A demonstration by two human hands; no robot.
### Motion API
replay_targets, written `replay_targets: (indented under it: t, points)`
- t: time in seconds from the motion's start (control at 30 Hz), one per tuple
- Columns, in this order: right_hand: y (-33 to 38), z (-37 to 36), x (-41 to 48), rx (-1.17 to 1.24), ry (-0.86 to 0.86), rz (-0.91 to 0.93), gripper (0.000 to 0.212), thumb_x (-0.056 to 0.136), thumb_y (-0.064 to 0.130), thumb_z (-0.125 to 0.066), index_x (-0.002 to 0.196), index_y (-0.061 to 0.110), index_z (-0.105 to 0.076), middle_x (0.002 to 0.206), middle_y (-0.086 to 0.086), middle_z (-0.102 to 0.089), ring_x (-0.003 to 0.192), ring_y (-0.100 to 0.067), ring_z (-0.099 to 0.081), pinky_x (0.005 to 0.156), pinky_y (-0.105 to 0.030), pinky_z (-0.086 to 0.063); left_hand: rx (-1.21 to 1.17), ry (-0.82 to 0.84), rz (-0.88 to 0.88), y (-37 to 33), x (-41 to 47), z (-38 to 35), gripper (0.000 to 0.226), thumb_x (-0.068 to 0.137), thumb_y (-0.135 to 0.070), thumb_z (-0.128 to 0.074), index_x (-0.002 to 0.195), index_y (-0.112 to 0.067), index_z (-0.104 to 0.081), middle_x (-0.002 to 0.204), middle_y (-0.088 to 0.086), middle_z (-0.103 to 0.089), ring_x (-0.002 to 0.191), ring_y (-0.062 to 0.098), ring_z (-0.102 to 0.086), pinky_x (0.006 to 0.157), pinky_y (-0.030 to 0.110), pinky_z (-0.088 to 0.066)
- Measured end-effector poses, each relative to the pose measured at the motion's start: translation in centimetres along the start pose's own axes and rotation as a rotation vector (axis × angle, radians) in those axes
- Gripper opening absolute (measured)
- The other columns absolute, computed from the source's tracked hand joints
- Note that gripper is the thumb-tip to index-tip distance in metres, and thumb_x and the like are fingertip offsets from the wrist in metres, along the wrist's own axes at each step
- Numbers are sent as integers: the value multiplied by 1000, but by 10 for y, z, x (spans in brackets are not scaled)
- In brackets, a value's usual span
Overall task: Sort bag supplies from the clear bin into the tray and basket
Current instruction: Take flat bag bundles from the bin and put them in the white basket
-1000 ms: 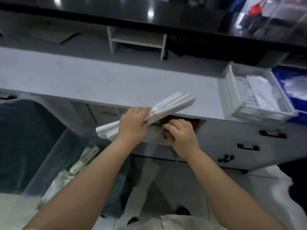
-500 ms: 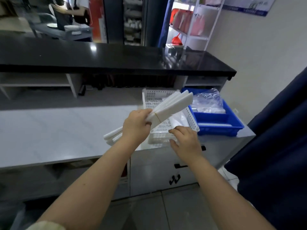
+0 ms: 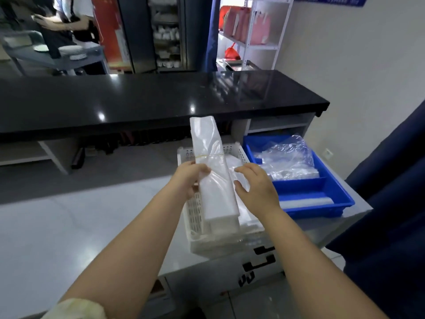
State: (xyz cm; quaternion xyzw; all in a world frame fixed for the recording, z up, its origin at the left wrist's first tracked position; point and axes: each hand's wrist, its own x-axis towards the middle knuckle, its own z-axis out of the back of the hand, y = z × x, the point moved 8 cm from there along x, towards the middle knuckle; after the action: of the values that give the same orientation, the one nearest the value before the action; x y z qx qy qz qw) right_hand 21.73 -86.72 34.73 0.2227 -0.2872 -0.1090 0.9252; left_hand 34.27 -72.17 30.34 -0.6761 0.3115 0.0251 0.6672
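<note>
A long bundle of white plastic bags (image 3: 212,171), tied with a thin rubber band, hangs lengthwise over the white slotted basket (image 3: 195,217). My left hand (image 3: 192,178) grips the bundle's left edge just below the band. My right hand (image 3: 255,187) hovers at the bundle's right side with fingers spread and relaxed, over other white bags lying in the basket. The blue tray (image 3: 322,201) stands right of the basket and holds crumpled clear bags (image 3: 287,160) and a white roll (image 3: 305,201). The clear bin is out of view.
Basket and tray sit at the right end of a pale grey counter (image 3: 80,226). A black raised countertop (image 3: 149,97) runs behind them. Drawers with black handles (image 3: 259,263) lie below. A dark blue curtain (image 3: 391,203) hangs on the right. A person (image 3: 59,24) stands far back left.
The view swung from the floor-level bin up and right to the basket. My left hand turned the bundle from slanted to lengthwise and brought it over the basket. My right hand moved up beside it.
</note>
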Motion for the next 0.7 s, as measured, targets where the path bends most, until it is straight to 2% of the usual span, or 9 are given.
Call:
replay_targets:
  t: [0.13,0.2,0.27,0.37,0.43,0.5,0.57,0.63,0.7]
  points:
    - [-19,-36,25,-13,115,-45,30,86,16,-63,116,18,-62,120,2,-57,108,-17,-53,85,-24,-41,116,-17,167,24,44,1,13,79,5,-61,90,-3,-59,75,10,-59,58,22,-58,47,30,-52]
    - [-26,-49,34,-28,158,-64,30,86,16,-61,117,20,-60,118,5,-57,105,-16,-54,81,-21,-39,187,-29,204,38,56,-1,11,79,5,-61,88,-1,-59,77,15,-62,60,27,-61,55,37,-56]
    - [-33,-58,40,-35,175,-77,30,86,17,-61,116,21,-60,118,6,-57,104,-15,-54,79,-21,-39,264,-26,187,46,63,-2,23,76,5,-62,98,0,-60,88,22,-65,71,30,-63,65,42,-54]
    - [-39,-67,47,-25,196,-71,30,86,16,-61,116,19,-60,118,4,-57,106,-17,-54,82,-25,-44,415,-27,78,40,63,-4,53,72,0,-63,123,-9,-50,111,19,-61,82,31,-62,60,31,-50]
    - [-39,-71,50,-15,213,-48,30,86,14,-62,115,17,-61,118,2,-57,106,-20,-54,86,-32,-47,595,-40,-74,24,59,-3,71,74,-7,-66,139,-18,-37,129,11,-51,90,24,-58,56,25,-46]
    - [-33,-72,53,5,216,-5,30,85,12,-63,114,15,-61,117,0,-58,104,-21,-55,86,-35,-48,699,-78,-223,4,49,0,70,76,-10,-62,140,-23,-37,134,7,-45,97,19,-54,61,26,-47]
    - [-22,-72,55,36,223,48,31,84,11,-65,114,15,-62,116,-2,-58,103,-21,-55,84,-31,-46,824,-128,-343,-12,36,3,63,78,-10,-59,136,-26,-42,133,4,-45,107,18,-48,73,29,-47]
    - [-8,-72,54,62,241,107,32,83,11,-65,115,14,-62,116,-2,-58,104,-21,-54,84,-30,-44,993,-211,-418,-22,19,5,59,80,-10,-58,134,-27,-43,131,2,-45,119,22,-40,79,32,-43]
    - [9,-71,50,83,266,173,32,83,11,-66,115,14,-62,115,-2,-59,103,-22,-54,85,-33,-45,1123,-307,-471,-25,-2,8,55,82,-11,-57,133,-25,-44,128,2,-47,120,25,-38,84,35,-43]
